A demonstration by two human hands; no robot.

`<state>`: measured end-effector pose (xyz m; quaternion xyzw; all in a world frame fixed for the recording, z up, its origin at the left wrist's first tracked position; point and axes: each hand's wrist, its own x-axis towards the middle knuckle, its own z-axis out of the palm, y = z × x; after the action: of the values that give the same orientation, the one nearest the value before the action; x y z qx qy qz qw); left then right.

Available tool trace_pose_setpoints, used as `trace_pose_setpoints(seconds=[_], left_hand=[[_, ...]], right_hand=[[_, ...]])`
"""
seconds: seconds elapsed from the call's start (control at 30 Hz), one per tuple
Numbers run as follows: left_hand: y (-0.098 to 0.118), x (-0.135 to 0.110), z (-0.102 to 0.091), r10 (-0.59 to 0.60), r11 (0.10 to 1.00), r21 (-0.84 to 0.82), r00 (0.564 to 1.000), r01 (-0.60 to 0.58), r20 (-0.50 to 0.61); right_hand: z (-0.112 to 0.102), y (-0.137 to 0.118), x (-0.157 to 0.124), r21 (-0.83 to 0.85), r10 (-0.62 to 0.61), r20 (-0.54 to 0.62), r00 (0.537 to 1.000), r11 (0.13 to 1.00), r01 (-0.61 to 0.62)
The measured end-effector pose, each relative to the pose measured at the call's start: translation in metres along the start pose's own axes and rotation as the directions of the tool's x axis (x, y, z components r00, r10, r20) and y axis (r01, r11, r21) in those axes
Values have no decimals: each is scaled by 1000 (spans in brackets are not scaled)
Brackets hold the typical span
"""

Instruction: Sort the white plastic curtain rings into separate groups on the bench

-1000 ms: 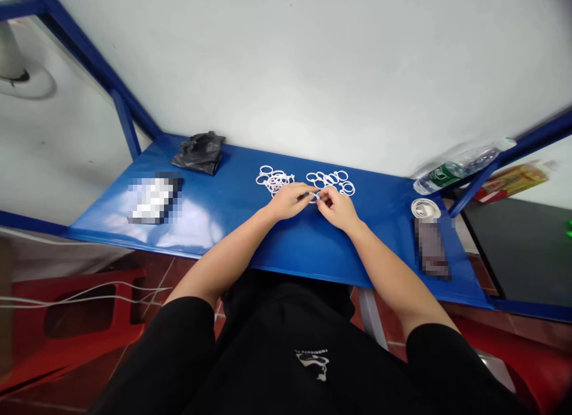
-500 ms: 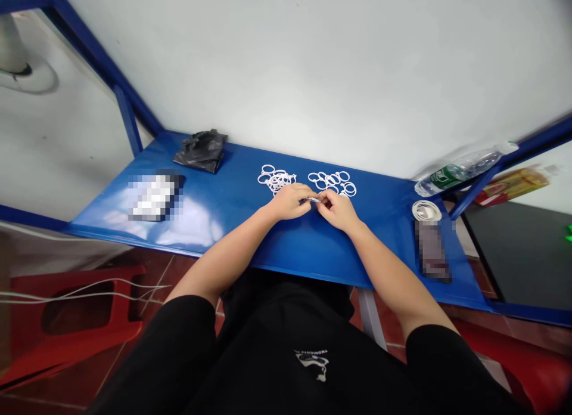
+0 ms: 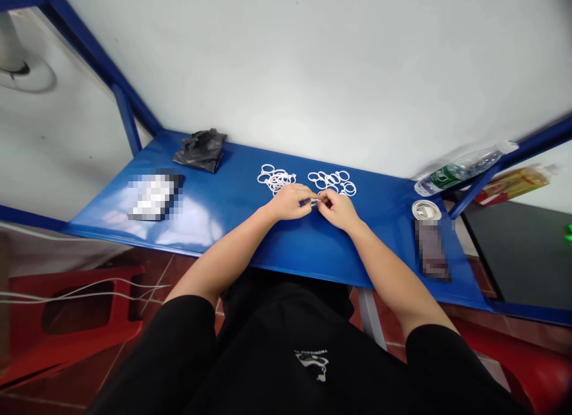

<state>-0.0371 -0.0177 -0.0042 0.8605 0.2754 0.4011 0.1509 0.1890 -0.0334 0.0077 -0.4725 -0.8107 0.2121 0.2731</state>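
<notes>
White and slim, what looks like a ring (image 3: 315,201) sits crosswise between the left hand (image 3: 289,201) and right hand (image 3: 338,207), neither nearer, both with fingertips pinched on it, near 2 ring heaps (image 3: 280,179) on the blue tabletop (image 3: 308,245).

On the table (image 3: 290,251), the left hand (image 3: 290,201) and right hand (image 3: 336,208) nearly met, a ring (image 3: 315,201) between them. From there — one ring pile (image 3: 280,179) lay at ten o'clock, another pile (image 3: 331,179) past one; farther out, a bag (image 3: 201,151) at ten, a bottle (image 3: 449,174) past two, a coiled cable (image 3: 431,212) at three, and the wall (image 3: 322,93) behind at twelve.
</notes>
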Motion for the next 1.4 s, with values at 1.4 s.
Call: trace_pose_setpoints(seconds=[1.4], left_hand=[[-22,-3,-13,-49,981,175,977,86,-208]], right_hand=[[-5,-2,2,-201,-180,81,980,961,193]])
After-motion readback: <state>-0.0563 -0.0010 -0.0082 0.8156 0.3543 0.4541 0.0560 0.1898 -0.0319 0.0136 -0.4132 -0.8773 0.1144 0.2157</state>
